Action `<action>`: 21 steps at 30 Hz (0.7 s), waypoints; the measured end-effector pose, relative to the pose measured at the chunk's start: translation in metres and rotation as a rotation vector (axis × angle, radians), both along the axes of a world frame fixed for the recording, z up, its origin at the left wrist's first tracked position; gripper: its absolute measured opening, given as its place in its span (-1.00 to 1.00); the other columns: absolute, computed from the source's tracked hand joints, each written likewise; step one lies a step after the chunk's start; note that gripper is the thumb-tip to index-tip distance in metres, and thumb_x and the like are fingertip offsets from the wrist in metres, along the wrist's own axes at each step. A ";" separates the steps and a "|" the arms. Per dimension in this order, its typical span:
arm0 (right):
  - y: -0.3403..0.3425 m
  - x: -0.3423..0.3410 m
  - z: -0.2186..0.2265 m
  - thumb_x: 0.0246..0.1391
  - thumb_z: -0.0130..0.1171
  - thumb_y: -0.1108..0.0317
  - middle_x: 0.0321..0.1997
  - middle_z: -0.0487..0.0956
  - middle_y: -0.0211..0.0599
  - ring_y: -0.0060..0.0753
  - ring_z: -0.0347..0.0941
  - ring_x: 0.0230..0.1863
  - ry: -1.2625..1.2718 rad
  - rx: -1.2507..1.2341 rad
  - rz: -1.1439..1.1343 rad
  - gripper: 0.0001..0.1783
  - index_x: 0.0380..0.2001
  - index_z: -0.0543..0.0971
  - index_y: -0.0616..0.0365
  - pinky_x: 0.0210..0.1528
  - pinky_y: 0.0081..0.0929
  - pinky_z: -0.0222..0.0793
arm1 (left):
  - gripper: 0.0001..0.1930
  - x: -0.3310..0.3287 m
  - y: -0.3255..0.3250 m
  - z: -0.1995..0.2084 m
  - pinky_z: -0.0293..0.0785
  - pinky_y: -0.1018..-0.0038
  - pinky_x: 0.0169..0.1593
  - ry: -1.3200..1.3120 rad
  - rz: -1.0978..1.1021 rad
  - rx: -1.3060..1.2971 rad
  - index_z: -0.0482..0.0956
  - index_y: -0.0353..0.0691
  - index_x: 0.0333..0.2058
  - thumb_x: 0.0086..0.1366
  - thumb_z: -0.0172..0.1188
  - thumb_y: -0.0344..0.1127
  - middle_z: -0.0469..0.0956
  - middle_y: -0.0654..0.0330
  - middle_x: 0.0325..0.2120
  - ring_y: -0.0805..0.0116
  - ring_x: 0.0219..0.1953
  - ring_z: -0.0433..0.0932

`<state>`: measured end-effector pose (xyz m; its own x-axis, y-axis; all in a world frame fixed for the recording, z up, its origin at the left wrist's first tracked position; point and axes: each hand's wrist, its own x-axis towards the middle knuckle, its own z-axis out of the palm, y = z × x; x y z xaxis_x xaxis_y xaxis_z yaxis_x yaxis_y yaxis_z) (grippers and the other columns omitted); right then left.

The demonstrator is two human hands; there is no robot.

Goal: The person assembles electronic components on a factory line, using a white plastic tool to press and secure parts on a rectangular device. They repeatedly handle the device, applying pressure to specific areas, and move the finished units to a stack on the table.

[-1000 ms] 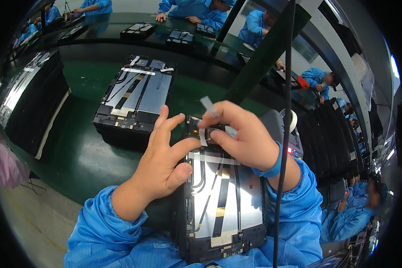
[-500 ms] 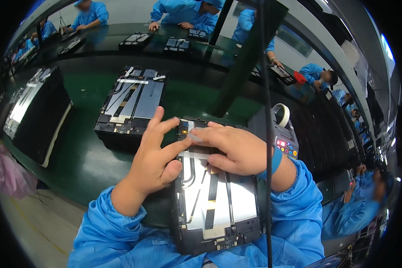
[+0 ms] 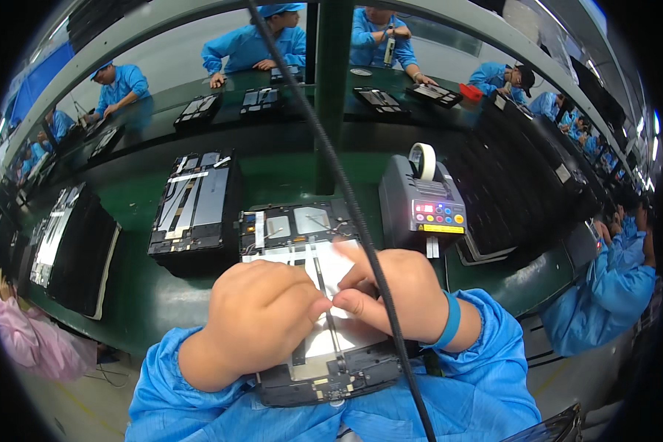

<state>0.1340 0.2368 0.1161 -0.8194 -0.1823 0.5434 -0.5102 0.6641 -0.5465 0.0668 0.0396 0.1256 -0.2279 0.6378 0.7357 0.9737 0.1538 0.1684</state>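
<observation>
A black-framed electronic device assembly (image 3: 313,368) lies in front of me, with silver plates and dark flat cables showing on its face. Over its middle my left hand (image 3: 261,317) is curled closed, its thumb pointing to the right. My right hand (image 3: 394,291) meets it there, thumb and a finger bent together, another finger raised and blurred. The two thumb tips nearly touch; whatever they may pinch is too small or hidden. A pale strip (image 3: 259,230) sits at the assembly's far left corner. Its left and right middle parts are covered by my hands.
A grey tape dispenser (image 3: 422,202) with a white roll stands at the far right. Stacks of similar assemblies stand left (image 3: 191,214), far left (image 3: 74,250) and right (image 3: 523,191). A black cable (image 3: 331,147) hangs across the view. Co-workers (image 3: 254,44) sit beyond the green bench (image 3: 162,298).
Both hands have come from the assembly's far left corner back to its middle. My left fingers, spread before, are now curled. The view has swung, bringing the tape dispenser fully into sight.
</observation>
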 end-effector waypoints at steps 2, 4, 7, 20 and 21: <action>0.009 0.003 -0.002 -0.02 0.23 0.30 -0.50 0.60 -0.31 -0.24 0.51 -0.52 0.025 -0.102 0.010 -0.73 -0.20 0.59 0.10 -0.43 -0.36 0.41 | -0.83 -0.004 0.011 0.002 0.39 0.39 -0.51 0.024 -0.013 -0.023 0.53 -0.19 -0.53 -0.07 0.36 -0.33 0.51 0.25 -0.56 0.25 -0.56 0.51; 0.021 0.002 -0.002 -0.01 0.22 0.30 -0.50 0.58 -0.27 -0.19 0.52 -0.48 0.041 -0.051 0.043 -0.81 -0.30 0.59 0.10 -0.42 -0.34 0.41 | -0.83 -0.009 0.022 0.007 0.41 0.38 -0.49 -0.012 -0.056 -0.085 0.56 -0.20 -0.49 -0.06 0.36 -0.33 0.52 0.24 -0.55 0.23 -0.55 0.52; 0.032 -0.004 0.001 0.02 0.18 0.29 -0.52 0.55 -0.18 -0.09 0.51 -0.44 0.075 -0.022 -0.089 -0.87 -0.47 0.56 0.12 -0.42 -0.29 0.40 | -0.77 -0.021 0.033 0.011 0.47 0.37 -0.39 -0.170 0.009 -0.127 0.61 -0.24 -0.32 -0.01 0.33 -0.34 0.55 0.15 -0.47 0.17 -0.45 0.56; 0.049 -0.100 -0.042 0.00 0.21 0.34 -0.08 0.47 -0.04 -0.16 0.49 -0.09 -0.315 -0.225 -0.176 -0.45 0.05 0.30 0.26 -0.06 -0.38 0.40 | -0.62 -0.044 0.045 0.002 0.37 0.22 0.02 -0.060 0.215 -0.490 0.66 -0.18 -0.21 -0.08 0.37 -0.23 0.45 0.03 -0.17 0.01 -0.02 0.37; 0.050 -0.104 -0.045 -0.02 0.21 0.36 -0.09 0.46 -0.06 -0.20 0.49 -0.12 -0.311 -0.212 -0.159 -0.44 0.05 0.30 0.26 -0.09 -0.43 0.42 | -0.61 -0.045 0.046 0.002 0.37 0.21 0.02 -0.062 0.210 -0.489 0.66 -0.18 -0.21 -0.08 0.37 -0.23 0.45 0.03 -0.17 0.01 -0.02 0.37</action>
<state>0.0303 0.2871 0.0712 -0.9595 0.0492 0.2774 -0.1993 0.5770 -0.7921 0.0220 0.0854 0.1271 -0.4210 0.8387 0.3455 0.9040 0.4192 0.0842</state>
